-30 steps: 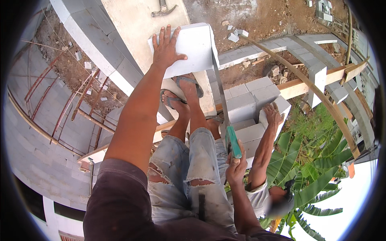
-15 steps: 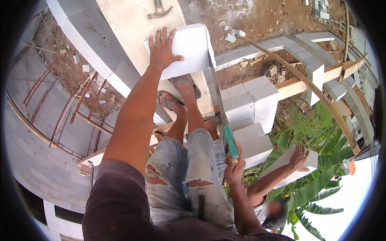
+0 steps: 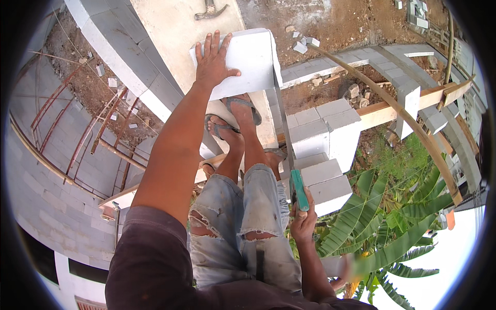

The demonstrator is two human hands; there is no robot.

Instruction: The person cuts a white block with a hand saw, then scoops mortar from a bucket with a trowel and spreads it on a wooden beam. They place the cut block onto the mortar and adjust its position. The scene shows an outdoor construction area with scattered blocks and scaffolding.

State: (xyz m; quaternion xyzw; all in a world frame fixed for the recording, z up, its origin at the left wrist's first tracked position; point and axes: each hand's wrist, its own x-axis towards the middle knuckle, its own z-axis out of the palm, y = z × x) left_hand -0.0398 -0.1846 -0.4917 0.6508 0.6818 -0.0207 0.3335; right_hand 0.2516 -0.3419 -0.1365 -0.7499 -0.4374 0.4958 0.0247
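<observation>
A white lightweight concrete block [image 3: 248, 64] lies on the pale wall top in front of me. My left hand [image 3: 213, 64] rests flat on its left part with fingers spread. My right hand [image 3: 303, 216] grips the green handle [image 3: 298, 190] of a handsaw. The saw's long blade [image 3: 282, 116] runs away from me to the block's right end, where a narrow strip stands beyond a cut line. The blade's far part is hidden at the block.
A hammer [image 3: 211, 11] lies on the wall top [image 3: 170, 36] beyond the block. Stacked blocks [image 3: 323, 181] stand right of the saw. A bamboo pole [image 3: 392, 98] and a wooden plank [image 3: 387, 111] cross the right side. Red metal frames [image 3: 93, 129] stand left. Another person's blurred head shows lower right.
The saw and my right hand have come slightly nearer to me. My left hand stays on the block. At lower right, the other person's arm and the block they held have left the view.
</observation>
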